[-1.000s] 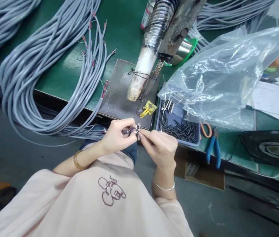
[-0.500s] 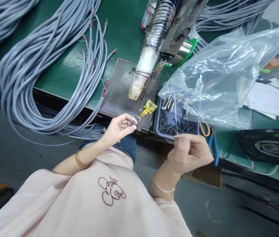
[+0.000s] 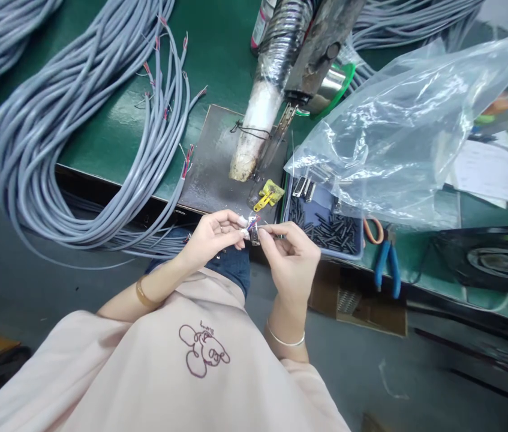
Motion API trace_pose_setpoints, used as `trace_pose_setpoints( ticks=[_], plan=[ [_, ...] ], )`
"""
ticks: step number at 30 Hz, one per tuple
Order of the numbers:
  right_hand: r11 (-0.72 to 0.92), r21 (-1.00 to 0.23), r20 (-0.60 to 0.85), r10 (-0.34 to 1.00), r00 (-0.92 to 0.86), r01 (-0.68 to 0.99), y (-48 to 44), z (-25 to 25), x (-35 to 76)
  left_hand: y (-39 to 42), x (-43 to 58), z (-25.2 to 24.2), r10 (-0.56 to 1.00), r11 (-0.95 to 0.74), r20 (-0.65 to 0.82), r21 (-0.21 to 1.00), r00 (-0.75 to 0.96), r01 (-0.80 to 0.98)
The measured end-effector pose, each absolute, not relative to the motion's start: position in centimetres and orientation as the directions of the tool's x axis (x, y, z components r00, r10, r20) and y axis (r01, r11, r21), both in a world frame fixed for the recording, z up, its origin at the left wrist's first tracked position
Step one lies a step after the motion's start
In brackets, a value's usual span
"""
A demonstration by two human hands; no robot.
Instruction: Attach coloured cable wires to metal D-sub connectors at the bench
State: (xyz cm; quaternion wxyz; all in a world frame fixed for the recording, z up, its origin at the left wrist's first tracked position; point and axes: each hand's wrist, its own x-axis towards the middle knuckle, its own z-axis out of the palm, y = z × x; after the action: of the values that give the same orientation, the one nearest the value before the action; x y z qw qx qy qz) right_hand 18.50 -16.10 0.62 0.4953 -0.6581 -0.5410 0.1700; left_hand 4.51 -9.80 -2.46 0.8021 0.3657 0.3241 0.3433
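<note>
My left hand [image 3: 218,236] is closed in a pinch on thin coloured wires [image 3: 252,223], red and blue among them. Just at its fingertips is a small metal-and-black multi-pin connector [image 3: 254,236]; whether the fingers also grip it is hidden. My right hand [image 3: 290,249] is pinched close beside the connector, on its right. A thin solder wire [image 3: 286,207] runs down to the right hand's fingers, though its tip is hard to make out. Right above both hands lies a yellow tag-like piece [image 3: 268,195] on a dark plate [image 3: 209,162].
A soldering iron on a stand [image 3: 280,120] and a white-wrapped tube [image 3: 254,129] hang over the plate. Grey cable bundles [image 3: 78,114] fill the left. To the right are a blue bin [image 3: 323,246] of black sleeves, a plastic bag [image 3: 384,138], blue-handled pliers [image 3: 387,264] and a fan [image 3: 492,264].
My right hand has moved left from in front of the bin to the connector, bringing the thin wire along. My left hand stays nearly in place; the connector has tilted slightly.
</note>
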Motion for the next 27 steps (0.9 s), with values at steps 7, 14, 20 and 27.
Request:
trace_pose_setpoints(
  ticks=[7,14,20,27],
  plan=[
    [0.003,-0.885,0.21,0.895,0.394,0.465,-15.8,0.3,18.2,-9.9,4.3,-2.6,0.785,0.5,-0.25,0.796,0.567,-0.341],
    [0.059,-0.823,0.283,0.905,0.318,0.565,-15.8,0.2,18.0,-9.8,4.0,-2.7,0.766,0.477,-0.228,0.828,0.601,-0.295],
    [0.106,-0.762,0.393,0.86,0.326,0.639,-15.9,0.0,17.2,-9.2,3.9,-2.1,0.739,0.527,-0.251,0.794,0.625,-0.304],
    [0.36,-0.809,0.584,0.585,0.563,0.465,-16.5,-0.3,17.9,-9.1,3.3,-1.4,0.823,0.471,-0.223,0.781,0.523,-0.409]
  ],
)
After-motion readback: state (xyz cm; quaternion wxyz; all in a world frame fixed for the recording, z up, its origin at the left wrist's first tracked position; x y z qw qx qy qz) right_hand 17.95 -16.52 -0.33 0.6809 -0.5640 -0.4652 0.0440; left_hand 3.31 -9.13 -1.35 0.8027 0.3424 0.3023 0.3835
